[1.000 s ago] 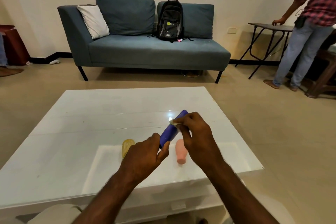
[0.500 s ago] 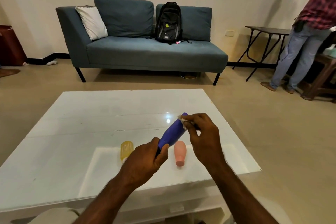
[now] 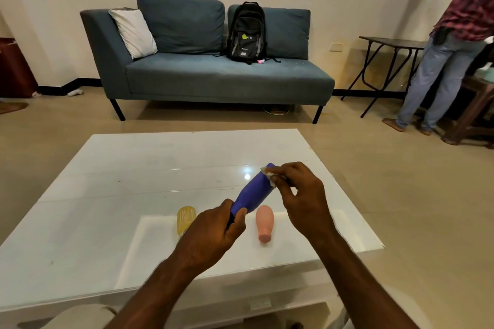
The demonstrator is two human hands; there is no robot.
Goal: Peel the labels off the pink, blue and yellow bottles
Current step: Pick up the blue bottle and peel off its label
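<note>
My left hand (image 3: 213, 232) grips the neck end of the blue bottle (image 3: 252, 193), which tilts up and away above the table. At the bottle's far end my right hand (image 3: 299, 192) pinches a crumpled white label (image 3: 268, 173) that is partly lifted off the bottle. The pink bottle (image 3: 264, 223) lies on the table just right of my left hand, cap toward me. On the left lies the yellow bottle (image 3: 185, 218), partly hidden behind my left hand.
The white glossy table (image 3: 107, 195) stretches ahead. Beyond it a blue-grey sofa (image 3: 208, 75) carries a white cushion and a black backpack (image 3: 247, 32). A person in jeans (image 3: 438, 72) stands at the right beside a dark folding table (image 3: 393, 43).
My right hand's pinch on the label has stayed near the bottle's far end, working it a bit further loose. The standing person at the right has shifted and raised an arm.
</note>
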